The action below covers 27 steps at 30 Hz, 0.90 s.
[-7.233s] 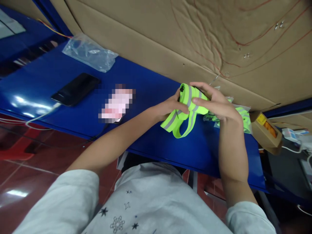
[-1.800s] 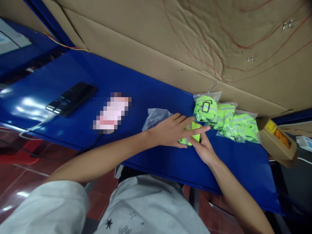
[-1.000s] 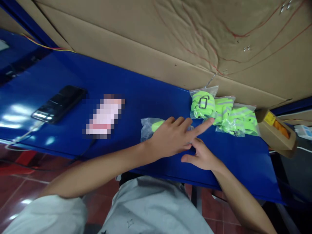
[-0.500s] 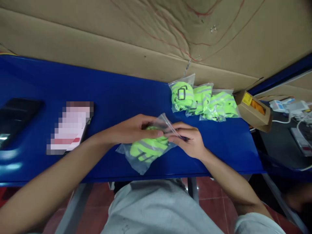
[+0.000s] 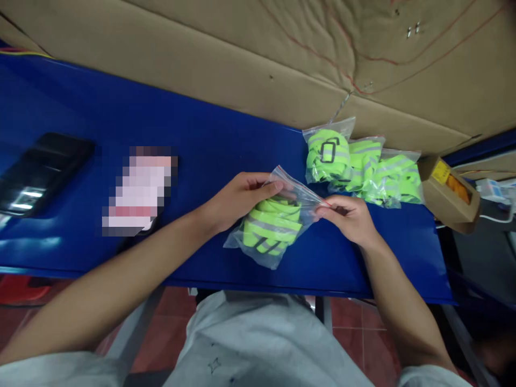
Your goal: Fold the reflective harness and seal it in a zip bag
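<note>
Here, a clear plastic zip bag [image 5: 278, 220] holding folded neon-yellow reflective straps [image 5: 271, 227] is held just above the blue tabletop [image 5: 209, 145], at the centre of the frame. Its top edge is pinched at one end by the left hand [image 5: 237, 198], thumb and fingers closed on the plastic, and at the other end by the right hand [image 5: 350, 217], whose fingertips are closed on the bag's corner.

Just beyond the right hand, toward the upper right, three more filled bags of neon-yellow straps [image 5: 358, 166] are laid overlapping in a row against the brown cardboard sheet [image 5: 250, 59] that backs the table. A small brown cardboard box [image 5: 447, 193] is seen past them at the right edge. On the left, a pixelated pink-and-white item [image 5: 139, 188] and a black phone [image 5: 40, 172] are laid on the tabletop, well apart from the hands. A red tiled floor [image 5: 24, 301] is visible below the table's near edge.
</note>
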### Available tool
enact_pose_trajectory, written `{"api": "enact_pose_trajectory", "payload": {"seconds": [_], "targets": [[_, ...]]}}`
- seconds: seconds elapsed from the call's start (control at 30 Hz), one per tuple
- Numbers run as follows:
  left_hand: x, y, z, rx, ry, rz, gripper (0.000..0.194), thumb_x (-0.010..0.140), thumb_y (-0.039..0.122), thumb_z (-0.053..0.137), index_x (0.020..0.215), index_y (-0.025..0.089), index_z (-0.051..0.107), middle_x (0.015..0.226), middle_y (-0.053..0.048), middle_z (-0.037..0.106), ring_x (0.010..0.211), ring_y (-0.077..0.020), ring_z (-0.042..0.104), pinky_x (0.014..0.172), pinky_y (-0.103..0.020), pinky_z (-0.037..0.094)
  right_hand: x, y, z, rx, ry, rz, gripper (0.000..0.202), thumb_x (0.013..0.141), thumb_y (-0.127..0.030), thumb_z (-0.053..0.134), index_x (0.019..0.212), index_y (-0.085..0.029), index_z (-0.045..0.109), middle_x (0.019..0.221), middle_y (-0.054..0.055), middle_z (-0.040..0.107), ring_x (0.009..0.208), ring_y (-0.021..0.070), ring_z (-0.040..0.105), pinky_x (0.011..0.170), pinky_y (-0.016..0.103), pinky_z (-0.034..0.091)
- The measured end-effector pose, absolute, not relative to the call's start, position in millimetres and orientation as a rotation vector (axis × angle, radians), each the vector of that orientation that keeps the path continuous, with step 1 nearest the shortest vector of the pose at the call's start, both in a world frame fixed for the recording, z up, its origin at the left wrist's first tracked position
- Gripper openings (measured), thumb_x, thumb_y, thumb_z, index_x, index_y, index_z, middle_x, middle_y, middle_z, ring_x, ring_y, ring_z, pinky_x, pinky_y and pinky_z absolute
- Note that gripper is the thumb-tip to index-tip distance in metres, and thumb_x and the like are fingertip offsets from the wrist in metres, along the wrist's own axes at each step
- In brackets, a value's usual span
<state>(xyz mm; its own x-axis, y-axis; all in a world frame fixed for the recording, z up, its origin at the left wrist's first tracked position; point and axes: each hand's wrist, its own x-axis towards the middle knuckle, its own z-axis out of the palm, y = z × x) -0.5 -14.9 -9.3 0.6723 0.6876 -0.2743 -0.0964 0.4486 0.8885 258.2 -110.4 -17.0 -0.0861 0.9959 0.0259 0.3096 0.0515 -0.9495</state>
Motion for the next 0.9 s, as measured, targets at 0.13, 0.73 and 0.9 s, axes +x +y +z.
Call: {"api": "enact_pose_trajectory", "payload": {"seconds": [0.13, 0.73, 0.9], "targets": [[1.1, -15.9, -12.1, 1.006, 0.697, 0.623, 0.046, 0.084, 0.058, 0.085, 0.106, 0.017, 0.082, 0.101, -0.008, 0.083, 0.086, -0.02, 0.077, 0.079, -0.028, 0.064, 257.4, -108.0, -20.1, -1.323, -1.245, 1.168, 0.038, 0.087, -0.04, 0.087, 0.12, -0.029, 0.072, 0.081, -0.001, 0.081, 0.072, 0.018, 0.077, 0.074, 0.03, 0.062], [9.3, -22.4, -17.6, 1.271, 0.726, 0.913, 0.038, 0.107, 0.049, 0.058, 0.096, 0.018, 0.078, 0.102, -0.006, 0.08, 0.095, -0.018, 0.074, 0.089, -0.027, 0.057, 241.8, -112.3, -23.6, -1.533, -1.282, 0.942, 0.033, 0.091, -0.053, 0.076, 0.082, -0.021, 0.072, 0.069, 0.0, 0.066, 0.062, 0.0127, 0.056, 0.058, 0.025, 0.04], [11.0, -22.7, -23.0, 1.343, 0.668, 0.928, 0.041, 0.108, 0.049, 0.055, 0.097, 0.016, 0.075, 0.1, -0.007, 0.08, 0.1, -0.0188, 0.074, 0.096, -0.028, 0.054, 241.7, -115.6, -32.1, -1.518, -1.252, 0.922, 0.027, 0.09, -0.047, 0.079, 0.084, -0.022, 0.072, 0.069, -0.001, 0.065, 0.061, 0.012, 0.053, 0.057, 0.024, 0.039]]}}
